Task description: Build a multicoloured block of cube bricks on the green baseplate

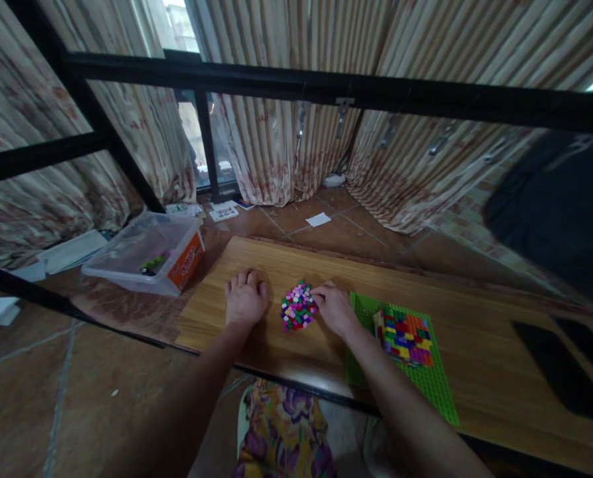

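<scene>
When picking from the heap of small multicoloured plastic bricks [299, 307], best to bring the right hand [332, 307] in low, pinch one piece at the edge with thumb and forefinger, and lift gently to avoid scattering the rest. Also worth keeping the right forearm clear of the stack of multicoloured plastic bricks [408, 335] on the studded green baseplate [438, 388], to the right.

Right fingers bent close together at the heap's right edge; impossible to tell about any brick between them. Left hand [245, 299] palm down on the wooden table [485, 345], left of the heap, fingers slightly spread, with nothing visible in hold.

By count: two hands, one heap between them, with too many tiny bricks to number; one baseplate, one stack; two flat black panels [558, 368] at the far right end of the table; one clear plastic bin with an orange label [131, 273] on the floor, to the left.
</scene>
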Available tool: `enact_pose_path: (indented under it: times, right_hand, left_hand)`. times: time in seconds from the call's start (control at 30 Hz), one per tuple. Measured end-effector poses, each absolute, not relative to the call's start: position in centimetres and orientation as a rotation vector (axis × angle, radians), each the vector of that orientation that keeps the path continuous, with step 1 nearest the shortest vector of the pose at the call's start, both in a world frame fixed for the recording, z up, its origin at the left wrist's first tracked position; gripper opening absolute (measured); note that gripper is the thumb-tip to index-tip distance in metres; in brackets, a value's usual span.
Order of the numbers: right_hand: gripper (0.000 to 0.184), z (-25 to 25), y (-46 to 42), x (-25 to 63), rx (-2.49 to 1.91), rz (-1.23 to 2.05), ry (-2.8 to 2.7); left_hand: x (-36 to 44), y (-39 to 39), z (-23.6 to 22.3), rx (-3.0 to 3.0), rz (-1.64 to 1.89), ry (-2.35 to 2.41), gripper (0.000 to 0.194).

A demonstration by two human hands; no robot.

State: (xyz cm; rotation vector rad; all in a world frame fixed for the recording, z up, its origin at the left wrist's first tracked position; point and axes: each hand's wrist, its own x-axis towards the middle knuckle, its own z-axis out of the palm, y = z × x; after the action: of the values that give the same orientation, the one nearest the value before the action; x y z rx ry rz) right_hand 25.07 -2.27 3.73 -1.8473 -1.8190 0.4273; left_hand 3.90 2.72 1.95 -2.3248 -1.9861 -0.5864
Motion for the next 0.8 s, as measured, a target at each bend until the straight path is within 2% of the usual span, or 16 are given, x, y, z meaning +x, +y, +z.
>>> enact_pose_path:
  times: [0.23,0.6,0.8]
  right_hand:
    - [0.017,3.9,-3.6,25.4,-1.844,0.441,-1.888]
    - [0.017,4.8,-3.2,24.3,-1.919,0.502,-1.941]
    - [0.021,6.4,-7.6,23.8,-1.831,0.444,-1.741]
  left_hand:
    - [3.9,2.6,2.1,-2.323,-0.575,-1.983,0.038]
    - [3.9,2.8,2.0,-2.293,-0.526,-1.96,0.039]
    - [3.9,2.8,2.1,-2.284,-0.531,-1.955,0.039]
